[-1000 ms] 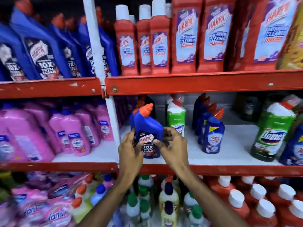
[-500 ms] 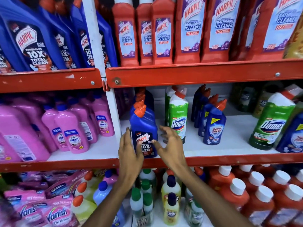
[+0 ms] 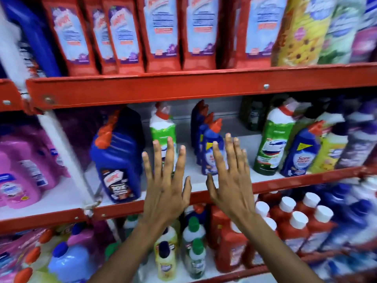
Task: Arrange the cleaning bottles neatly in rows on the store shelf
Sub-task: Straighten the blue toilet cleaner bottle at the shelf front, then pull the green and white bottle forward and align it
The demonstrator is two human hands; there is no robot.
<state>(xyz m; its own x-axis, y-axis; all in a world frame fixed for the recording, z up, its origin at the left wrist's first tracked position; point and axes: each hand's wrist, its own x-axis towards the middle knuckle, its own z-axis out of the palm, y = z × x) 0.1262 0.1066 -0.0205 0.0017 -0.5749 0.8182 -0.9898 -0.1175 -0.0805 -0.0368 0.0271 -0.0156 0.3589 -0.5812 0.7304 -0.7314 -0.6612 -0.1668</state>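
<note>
Shelf [image 3: 224,183]: red metal rack with white boards, three levels in view; the picture is blurred, most at the edges.
Top level: a row of tall red bottles [image 3: 161,31], a blue jug at far left, yellow and pale packs at right.
Low level: red bottles with white caps [image 3: 295,227] at right, small green-capped and yellow bottles in the middle, pink packs at left.
Pink bottles [image 3: 18,180]: in the bay left of the white upright, middle level.
Blue bottle [image 3: 118,160]: large, orange cap, upright near the front edge at the left end of the middle board, more of its kind behind it.
Green bottle [image 3: 163,129]: white top, red cap, upright just right of the blue bottle and farther back.
Small blue bottles [image 3: 210,148]: a file running front to back, mid-board, orange caps.
Right group [image 3: 273,144]: a green bottle, a blue one beside it, then yellow and purple ones.
Left hand [image 3: 165,193]: flat, fingers [image 3: 157,158] spread wide, holding nothing, in front of the green bottle.
Right hand [image 3: 230,184]: also flat and wide, empty, in front of the small blue bottles; whether it touches them cannot be told.
</note>
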